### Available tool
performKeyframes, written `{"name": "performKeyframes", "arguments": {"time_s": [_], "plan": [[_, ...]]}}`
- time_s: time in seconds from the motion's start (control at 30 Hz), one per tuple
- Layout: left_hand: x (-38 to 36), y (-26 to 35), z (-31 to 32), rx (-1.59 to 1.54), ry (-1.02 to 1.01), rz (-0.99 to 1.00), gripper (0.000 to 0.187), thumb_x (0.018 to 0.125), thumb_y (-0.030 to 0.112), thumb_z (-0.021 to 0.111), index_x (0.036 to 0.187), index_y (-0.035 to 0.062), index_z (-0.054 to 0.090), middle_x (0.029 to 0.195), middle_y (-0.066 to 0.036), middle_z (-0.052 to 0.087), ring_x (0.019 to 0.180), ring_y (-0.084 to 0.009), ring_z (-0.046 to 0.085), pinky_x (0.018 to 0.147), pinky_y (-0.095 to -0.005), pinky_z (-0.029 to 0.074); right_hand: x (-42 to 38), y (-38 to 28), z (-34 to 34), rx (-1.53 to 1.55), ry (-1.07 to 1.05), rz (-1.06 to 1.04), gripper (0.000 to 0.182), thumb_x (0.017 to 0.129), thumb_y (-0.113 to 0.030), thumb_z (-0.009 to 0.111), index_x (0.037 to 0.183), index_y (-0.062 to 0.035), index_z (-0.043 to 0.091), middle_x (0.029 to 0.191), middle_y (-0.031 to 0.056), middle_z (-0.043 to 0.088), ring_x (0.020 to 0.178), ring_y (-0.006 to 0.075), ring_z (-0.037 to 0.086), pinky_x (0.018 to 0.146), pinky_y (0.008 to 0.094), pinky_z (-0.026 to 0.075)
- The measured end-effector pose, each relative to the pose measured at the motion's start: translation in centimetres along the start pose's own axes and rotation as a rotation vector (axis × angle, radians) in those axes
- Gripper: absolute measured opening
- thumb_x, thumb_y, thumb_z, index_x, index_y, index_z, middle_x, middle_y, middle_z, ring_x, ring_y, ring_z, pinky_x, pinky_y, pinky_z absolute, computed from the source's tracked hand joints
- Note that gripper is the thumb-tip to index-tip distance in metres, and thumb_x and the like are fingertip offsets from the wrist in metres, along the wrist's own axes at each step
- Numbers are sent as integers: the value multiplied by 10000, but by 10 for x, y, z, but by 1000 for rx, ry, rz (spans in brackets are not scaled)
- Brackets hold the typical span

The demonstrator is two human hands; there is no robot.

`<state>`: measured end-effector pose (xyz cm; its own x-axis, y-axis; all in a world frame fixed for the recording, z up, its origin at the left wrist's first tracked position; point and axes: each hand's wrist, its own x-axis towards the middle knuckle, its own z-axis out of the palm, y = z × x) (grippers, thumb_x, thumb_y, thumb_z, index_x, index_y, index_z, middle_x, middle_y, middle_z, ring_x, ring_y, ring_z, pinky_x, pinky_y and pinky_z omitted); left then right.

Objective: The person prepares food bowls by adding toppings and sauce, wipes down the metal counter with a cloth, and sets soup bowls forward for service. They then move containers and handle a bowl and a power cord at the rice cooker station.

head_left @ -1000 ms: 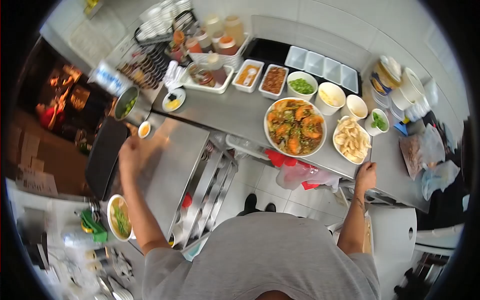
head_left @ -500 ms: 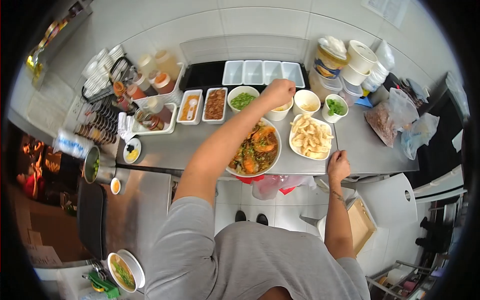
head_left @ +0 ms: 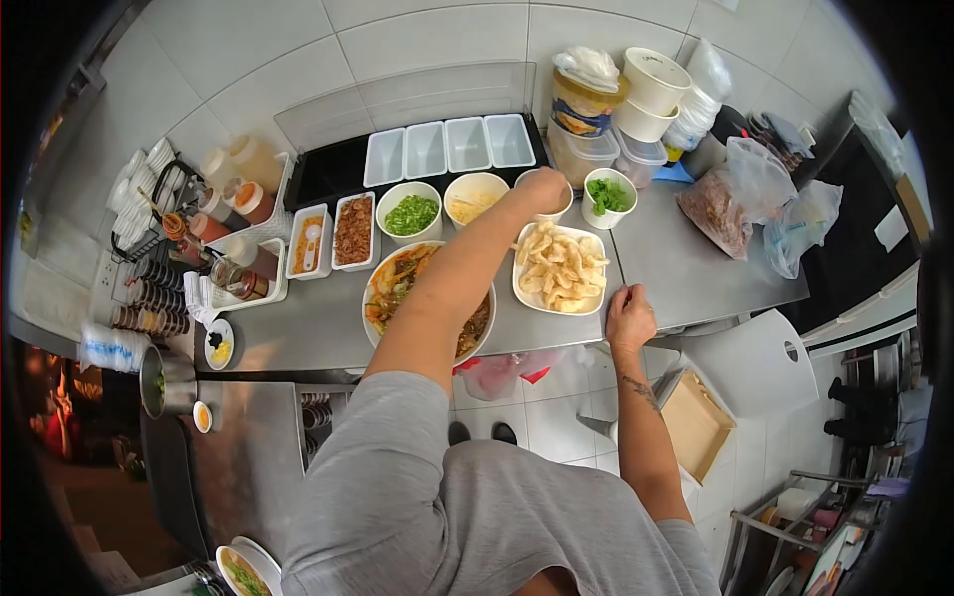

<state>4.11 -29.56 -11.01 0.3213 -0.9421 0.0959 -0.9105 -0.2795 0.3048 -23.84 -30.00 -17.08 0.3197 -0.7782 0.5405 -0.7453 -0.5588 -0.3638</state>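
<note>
- Change: the left hand (head_left: 544, 191) has travelled from the lower-left worktop, then from above the yellow-topping tub (head_left: 476, 177), to the plain white round cup (head_left: 550, 216).
- Meaning: the cup is judged to be the current point of work; it stands in the back row, between the tub and the white round cup of green leaves (head_left: 604, 216).
- Left hand state: fingers bent down at the cup mouth; whether they grasp anything cannot be told.
- Right hand (head_left: 631, 316) state: clenched at the front edge of the grey stainless-steel counter (head_left: 308, 330); no held item shows.
- Edges: the left forearm crosses above the large white round bowl of mixed food (head_left: 367, 316), which sits at the front edge. The white rounded-square bowl of pale curved pieces (head_left: 529, 300) stands near the right hand.
- Room: steel shows left of the large bowl, and between the leaf cup and the clear plastic bag of brown contents (head_left: 714, 214). The closely spaced back row limits sideways movement.
</note>
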Motion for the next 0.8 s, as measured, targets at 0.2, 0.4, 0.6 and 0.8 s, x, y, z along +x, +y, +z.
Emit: {"name": "performKeyframes", "arguments": {"time_s": [0.2,0.4,0.6,0.8], "plan": [[-5,-1,-27,-111,112,26,45,684,55,553,667,56,595,745,-159,622,703,-330,604,631,-381,490,0,2,-1,19,-19,-17,200,815,-233,557,672,-101,514,573,88,566,537,295,563,508,420,432],[-9,-3,-4,71,-103,51,159,741,110,547,824,70,677,891,-172,645,819,-314,632,740,-405,502,-1,6,2,-2,-43,-8,212,844,-287,526,724,-113,527,600,91,586,560,313,581,502,440,434],[-8,-9,-15,-42,125,4,82,662,79,589,724,63,642,726,-155,626,689,-329,608,618,-390,484,0,3,-1,26,-22,-27,214,820,-242,548,671,-96,504,577,98,565,544,311,563,510,438,432],[-8,-7,-27,-1,-40,-54,149,717,92,561,799,65,682,841,-163,649,785,-322,628,707,-396,510,0,6,1,35,-44,-24,211,842,-272,528,718,-101,523,605,97,581,569,313,578,518,438,438]]}}
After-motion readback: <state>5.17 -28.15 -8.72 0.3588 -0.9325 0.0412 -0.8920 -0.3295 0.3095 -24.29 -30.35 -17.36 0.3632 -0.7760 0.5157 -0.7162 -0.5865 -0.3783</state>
